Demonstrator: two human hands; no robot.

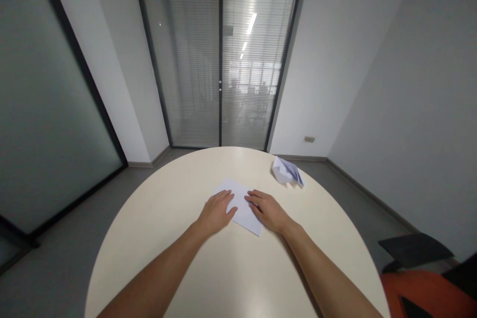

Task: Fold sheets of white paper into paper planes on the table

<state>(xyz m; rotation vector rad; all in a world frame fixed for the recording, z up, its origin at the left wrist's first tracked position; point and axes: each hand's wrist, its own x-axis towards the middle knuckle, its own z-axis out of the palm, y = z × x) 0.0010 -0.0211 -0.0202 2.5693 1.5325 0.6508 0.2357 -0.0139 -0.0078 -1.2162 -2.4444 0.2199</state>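
Observation:
A white sheet of paper (pixel 241 204) lies flat near the middle of the round cream table (pixel 179 198). My left hand (pixel 217 212) rests palm down on the sheet's left part, fingers stretched out and together. My right hand (pixel 267 210) lies flat on the sheet's right part, fingers pointing left toward the other hand. Neither hand grips anything. A folded white paper shape (pixel 286 172) sits apart at the table's far right edge.
Glass doors with blinds (pixel 219 59) stand beyond the table. An orange chair (pixel 428 293) with a dark armrest (pixel 410 248) is at the lower right. Grey floor surrounds the table.

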